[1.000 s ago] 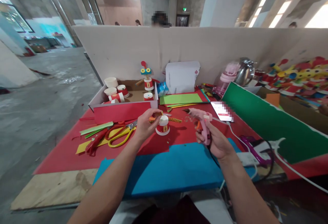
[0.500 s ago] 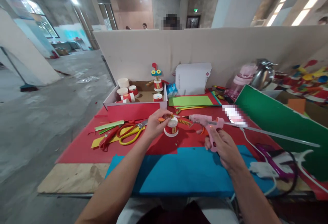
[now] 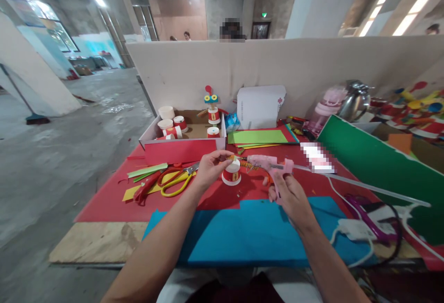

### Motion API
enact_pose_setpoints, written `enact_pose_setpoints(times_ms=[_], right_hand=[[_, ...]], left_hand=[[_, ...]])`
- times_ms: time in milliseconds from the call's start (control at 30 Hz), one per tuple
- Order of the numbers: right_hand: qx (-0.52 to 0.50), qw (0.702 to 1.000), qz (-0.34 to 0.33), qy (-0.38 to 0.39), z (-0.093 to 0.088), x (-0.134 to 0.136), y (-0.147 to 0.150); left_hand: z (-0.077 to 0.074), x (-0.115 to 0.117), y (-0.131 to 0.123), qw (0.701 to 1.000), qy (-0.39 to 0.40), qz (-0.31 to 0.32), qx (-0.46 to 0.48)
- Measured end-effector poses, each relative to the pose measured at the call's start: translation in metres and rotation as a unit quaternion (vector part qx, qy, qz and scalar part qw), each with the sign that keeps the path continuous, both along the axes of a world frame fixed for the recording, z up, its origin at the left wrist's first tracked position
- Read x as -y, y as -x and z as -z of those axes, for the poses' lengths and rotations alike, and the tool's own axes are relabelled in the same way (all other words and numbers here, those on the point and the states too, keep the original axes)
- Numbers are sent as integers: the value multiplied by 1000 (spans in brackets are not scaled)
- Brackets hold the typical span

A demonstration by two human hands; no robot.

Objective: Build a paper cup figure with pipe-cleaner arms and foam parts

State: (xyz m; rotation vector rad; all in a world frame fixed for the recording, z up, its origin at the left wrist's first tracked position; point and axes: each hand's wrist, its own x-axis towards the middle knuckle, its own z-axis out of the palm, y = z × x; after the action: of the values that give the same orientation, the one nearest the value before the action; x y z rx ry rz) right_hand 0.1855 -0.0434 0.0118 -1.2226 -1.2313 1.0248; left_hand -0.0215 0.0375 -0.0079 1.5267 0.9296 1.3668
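My left hand [image 3: 209,169] pinches a small folded orange paper strip [image 3: 231,158] just above an upturned red and white paper cup [image 3: 232,174] that stands on the red sheet. My right hand [image 3: 287,191] grips a pink glue gun [image 3: 268,164] by its handle. The gun's nozzle points left and almost touches the strip over the cup. A long clear glue stick [image 3: 364,186] juts out of the gun's back to the right.
Red and yellow scissors [image 3: 173,180] and cut paper strips [image 3: 145,171] lie left of the cup. A cardboard box [image 3: 183,143] behind holds more cups and a paper-cup figure [image 3: 212,108]. A blue foam sheet [image 3: 249,233] lies near me. Cables and a power strip [image 3: 360,226] sit at right, by a green board [image 3: 378,166].
My right hand has brought the glue gun leftward until its nozzle is at the strip over the cup. My left hand keeps its pinch by the cup.
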Motion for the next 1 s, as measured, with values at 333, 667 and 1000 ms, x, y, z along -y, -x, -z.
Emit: enact_pose_setpoints(times_ms=[333, 667, 1000], right_hand=[[17, 1000, -4, -12, 6, -2, 1], [51, 999, -1, -7, 4, -2, 3], [60, 998, -4, -8, 6, -3, 0]], left_hand=[[2, 0, -1, 999, 26, 15, 37], [1, 0, -1, 999, 23, 15, 31], [0, 1, -1, 998, 31, 26, 38]])
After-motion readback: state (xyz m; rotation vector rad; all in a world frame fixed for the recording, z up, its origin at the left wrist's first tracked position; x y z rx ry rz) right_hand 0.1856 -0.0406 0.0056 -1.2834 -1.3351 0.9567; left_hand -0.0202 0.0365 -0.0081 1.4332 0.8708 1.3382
